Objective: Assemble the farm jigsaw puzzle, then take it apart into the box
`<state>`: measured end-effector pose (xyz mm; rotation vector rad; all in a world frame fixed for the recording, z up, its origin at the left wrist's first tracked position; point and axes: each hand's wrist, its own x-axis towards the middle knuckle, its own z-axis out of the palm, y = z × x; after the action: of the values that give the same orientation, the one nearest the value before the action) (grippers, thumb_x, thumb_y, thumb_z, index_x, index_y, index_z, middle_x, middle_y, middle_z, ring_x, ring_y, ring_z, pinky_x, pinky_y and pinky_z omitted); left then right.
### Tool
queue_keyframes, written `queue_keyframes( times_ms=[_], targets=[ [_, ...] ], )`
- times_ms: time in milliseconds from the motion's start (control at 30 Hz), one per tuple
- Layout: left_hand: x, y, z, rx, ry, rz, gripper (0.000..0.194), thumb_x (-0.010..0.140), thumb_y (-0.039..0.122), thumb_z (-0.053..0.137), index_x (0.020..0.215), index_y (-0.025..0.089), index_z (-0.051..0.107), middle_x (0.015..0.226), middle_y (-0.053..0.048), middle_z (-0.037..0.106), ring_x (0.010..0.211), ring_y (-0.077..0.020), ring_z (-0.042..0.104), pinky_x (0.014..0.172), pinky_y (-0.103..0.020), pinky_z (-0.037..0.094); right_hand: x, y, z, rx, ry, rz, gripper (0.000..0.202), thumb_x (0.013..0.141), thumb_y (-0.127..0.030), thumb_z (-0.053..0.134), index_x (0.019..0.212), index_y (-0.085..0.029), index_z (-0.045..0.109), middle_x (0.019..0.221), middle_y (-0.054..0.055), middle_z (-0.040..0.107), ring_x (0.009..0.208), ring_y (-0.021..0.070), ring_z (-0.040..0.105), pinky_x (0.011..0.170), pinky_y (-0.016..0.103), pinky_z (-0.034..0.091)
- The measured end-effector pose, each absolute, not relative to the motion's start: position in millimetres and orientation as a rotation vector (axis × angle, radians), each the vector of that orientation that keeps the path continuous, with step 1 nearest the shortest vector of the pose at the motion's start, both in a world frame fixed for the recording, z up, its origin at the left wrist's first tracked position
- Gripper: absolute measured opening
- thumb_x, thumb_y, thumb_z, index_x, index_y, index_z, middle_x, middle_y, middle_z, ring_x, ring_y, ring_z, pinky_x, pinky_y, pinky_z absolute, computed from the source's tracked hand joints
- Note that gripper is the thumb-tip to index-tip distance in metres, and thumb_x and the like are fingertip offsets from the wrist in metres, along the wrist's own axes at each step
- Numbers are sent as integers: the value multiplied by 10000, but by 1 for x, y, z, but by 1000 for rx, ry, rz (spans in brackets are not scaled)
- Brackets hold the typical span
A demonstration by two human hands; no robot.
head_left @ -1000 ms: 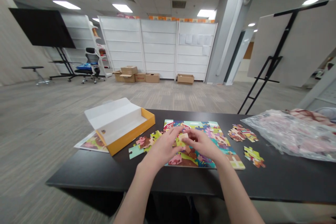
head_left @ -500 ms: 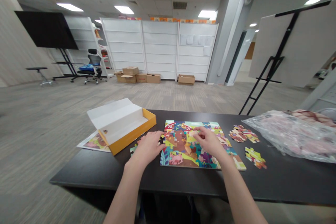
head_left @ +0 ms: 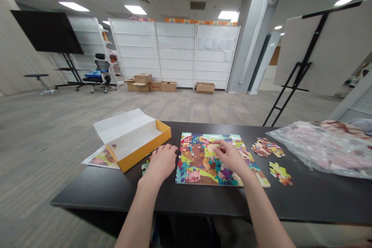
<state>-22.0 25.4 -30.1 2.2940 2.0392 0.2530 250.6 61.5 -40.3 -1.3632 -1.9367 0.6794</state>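
Observation:
A colourful farm-scene jigsaw puzzle (head_left: 200,162) lies on the black table, with many pieces fitted together. Over its upper middle is my right hand (head_left: 231,158), thumb and index finger pinched on a pale yellow puzzle piece (head_left: 211,149) that lies low against the picture. Just left of the board, my left hand (head_left: 162,162) rests with fingers bent downward over loose pieces. A greenish puzzle piece (head_left: 145,167) shows past its edge. The fingertips are hidden, so whatever they hold cannot be made out.
An open yellow box (head_left: 142,151) with a white lid stands at the left on a printed picture sheet (head_left: 100,158). To the right lie loose puzzle pieces (head_left: 267,147), more pieces (head_left: 280,173) nearer me, and a clear plastic bag (head_left: 316,151) with pink contents.
My left hand has shifted slightly left, off the board's edge, and its thumb has drawn in. My right hand stays at nearly the same spot, with the pale piece now lower against the puzzle.

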Motion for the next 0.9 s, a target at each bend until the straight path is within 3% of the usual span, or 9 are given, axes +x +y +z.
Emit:
queue_keyframes(
  times_ms=[100,200,367,767,900],
  targets=[
    [-22,24,-27,2277,2069,302,321,951,218,452,1195,184,658,1225,-145,665,1151,-357,593,947,-533,472,250,62,-41,-1363,-1922,703,330,885,-380,466,1099,-172,607,672,8,638,603,189,579,583,301,384],
    [-18,25,-29,2345,1834,457,329,929,246,519,1228,193,645,1273,-125,661,1213,-319,568,1024,-476,446,249,63,-42,-1368,-1908,702,329,885,-369,467,1109,-174,608,732,33,679,654,205,615,619,312,415],
    [-10,27,-33,2385,1612,519,364,862,168,574,1217,166,653,1283,-133,665,1219,-300,574,1085,-434,409,250,64,-45,-1355,-1911,707,320,890,-371,472,1106,-184,616,741,36,696,682,211,638,635,313,435],
    [-17,30,-33,2240,1563,806,425,793,173,651,1211,230,604,1142,-67,622,1015,-236,646,900,-356,503,248,60,-42,-1330,-1885,696,274,893,-355,485,1076,-199,616,722,21,690,648,193,630,606,295,435],
    [-19,29,-28,2049,1503,948,387,790,195,651,1174,220,609,1053,-40,679,788,-171,668,780,-324,539,246,58,-38,-1340,-1866,707,239,885,-367,494,1058,-211,551,681,-7,661,610,184,591,590,288,406]
  ],
)
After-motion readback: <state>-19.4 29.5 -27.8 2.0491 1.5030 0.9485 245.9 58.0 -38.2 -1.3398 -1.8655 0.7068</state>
